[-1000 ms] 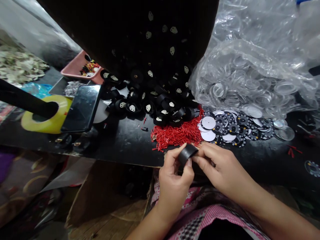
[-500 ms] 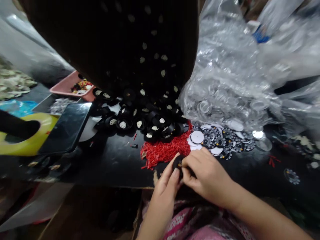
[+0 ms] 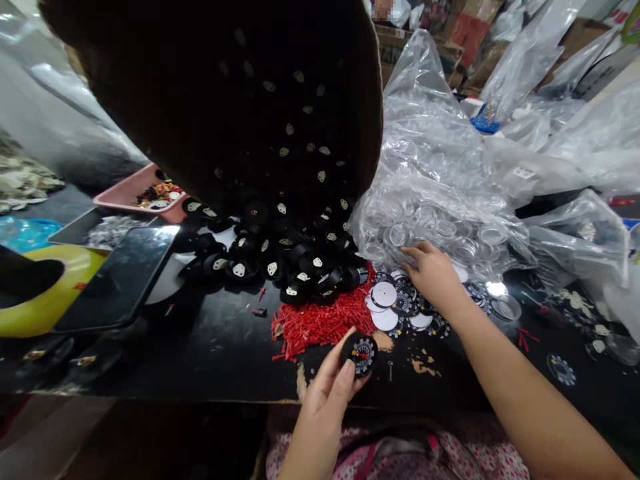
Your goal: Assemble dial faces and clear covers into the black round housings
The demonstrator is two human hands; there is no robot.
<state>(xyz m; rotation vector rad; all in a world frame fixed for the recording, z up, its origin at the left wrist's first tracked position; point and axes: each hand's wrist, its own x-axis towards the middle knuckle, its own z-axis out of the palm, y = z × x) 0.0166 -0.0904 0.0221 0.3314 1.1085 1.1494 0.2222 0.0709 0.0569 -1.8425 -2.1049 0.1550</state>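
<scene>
My left hand (image 3: 327, 390) pinches a small round black gauge (image 3: 359, 354) with a printed dial face, held just above the black table's near edge. My right hand (image 3: 433, 273) reaches forward to the foot of a clear plastic bag of transparent rings (image 3: 440, 200), its fingers curled down among the rings and the round dial discs (image 3: 400, 300); I cannot see anything in them. A heap of small red needles (image 3: 320, 320) lies between my hands. Behind it is a pile of black round housings (image 3: 280, 253) spilling from a large dark sack (image 3: 225, 100).
A dark phone (image 3: 117, 277) leans on a yellow tape roll (image 3: 45, 293) at the left. A pink tray (image 3: 145, 197) with small parts stands behind it. More clear bags (image 3: 575, 153) crowd the right. Loose discs and lenses (image 3: 505, 307) lie on the black table (image 3: 215, 347).
My right hand has let go of the gauge and reached forward to the bag of clear rings. My left hand now holds the gauge alone, dial face up. The view has tilted upward.
</scene>
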